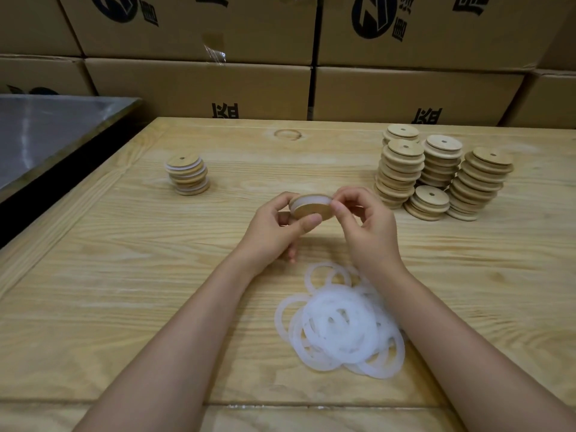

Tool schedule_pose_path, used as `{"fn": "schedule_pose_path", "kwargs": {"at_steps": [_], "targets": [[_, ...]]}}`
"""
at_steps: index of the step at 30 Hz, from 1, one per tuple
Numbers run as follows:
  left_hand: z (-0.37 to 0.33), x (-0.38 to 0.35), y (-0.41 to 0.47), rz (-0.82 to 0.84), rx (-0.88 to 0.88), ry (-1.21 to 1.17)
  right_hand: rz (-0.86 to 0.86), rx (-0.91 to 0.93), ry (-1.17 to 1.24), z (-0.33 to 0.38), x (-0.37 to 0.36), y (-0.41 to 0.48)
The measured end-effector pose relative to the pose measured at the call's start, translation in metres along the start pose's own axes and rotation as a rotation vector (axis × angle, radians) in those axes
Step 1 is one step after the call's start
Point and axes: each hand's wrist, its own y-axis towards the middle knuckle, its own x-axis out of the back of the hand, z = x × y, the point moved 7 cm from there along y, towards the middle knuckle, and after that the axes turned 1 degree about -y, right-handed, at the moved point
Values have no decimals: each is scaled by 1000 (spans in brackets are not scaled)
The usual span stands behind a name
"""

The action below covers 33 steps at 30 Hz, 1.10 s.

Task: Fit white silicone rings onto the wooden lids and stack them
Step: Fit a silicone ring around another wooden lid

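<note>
A round wooden lid (307, 209) with a white silicone ring around its rim is held above the middle of the table. My left hand (274, 229) grips its left side, thumb across the front edge. My right hand (366, 222) pinches its right edge where the ring sits. A loose pile of white silicone rings (339, 322) lies on the table below my hands. A short stack of ringed lids (188, 174) stands at the left. Several taller stacks of bare wooden lids (436, 173) stand at the right.
The work surface is a light wooden table (124, 275). A metal tray or bin (46, 135) borders it at the far left. Stacked cardboard boxes (249, 57) form a wall behind the table.
</note>
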Motion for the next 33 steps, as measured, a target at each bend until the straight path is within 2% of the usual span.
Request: {"fn": "schedule_pose_path", "kwargs": {"at_steps": [3,7,15,22,26,33], "targets": [[-4,7,-1,-62,-102,206,35,23,-12,2,-4,-1],[-5,9,-1,-67,-132,314,84,115,-133,3,-9,-2],[-1,4,1,-19,-117,343,-30,178,-187,7,-6,-6],[-1,9,-2,-57,-105,296,51,244,-255,8,-8,-7],[-2,6,-4,-56,-120,363,83,275,-251,12,-12,-8],[-3,8,-3,-88,-164,517,135,115,-149,3,-15,-5]]}}
